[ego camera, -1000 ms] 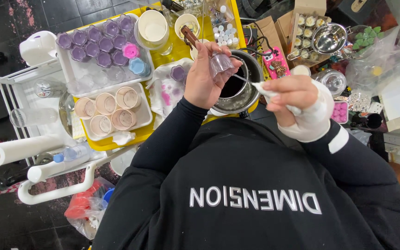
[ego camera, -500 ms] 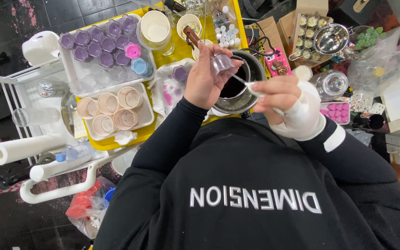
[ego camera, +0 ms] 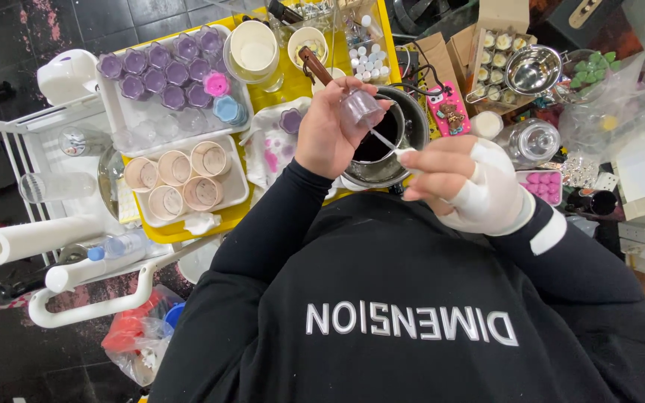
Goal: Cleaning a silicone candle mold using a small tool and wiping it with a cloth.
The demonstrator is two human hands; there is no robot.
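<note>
My left hand (ego camera: 326,134) is shut on a small clear plastic cup (ego camera: 358,108), tilted above a round metal pot (ego camera: 414,123) of dark liquid. My right hand (ego camera: 457,179), wrapped in white bandage, pinches a thin white stick (ego camera: 384,139). The stick's tip reaches the underside of the cup. Both hands hover over the pot at the near edge of the yellow table (ego camera: 278,86). A wooden handle (ego camera: 313,63) pokes out behind my left fingers.
A white tray of purple-filled cups (ego camera: 162,71) and a tray of beige cups (ego camera: 177,179) sit to the left. A paper roll (ego camera: 31,240) lies on a white cart. At the right are a metal bowl (ego camera: 533,69), a cardboard box (ego camera: 498,45), a glass jar (ego camera: 529,140) and a pink mould (ego camera: 543,183).
My right hand has moved left and slightly down, closer to my left hand, with the stick still against the cup. The left hand and the cup have barely shifted.
</note>
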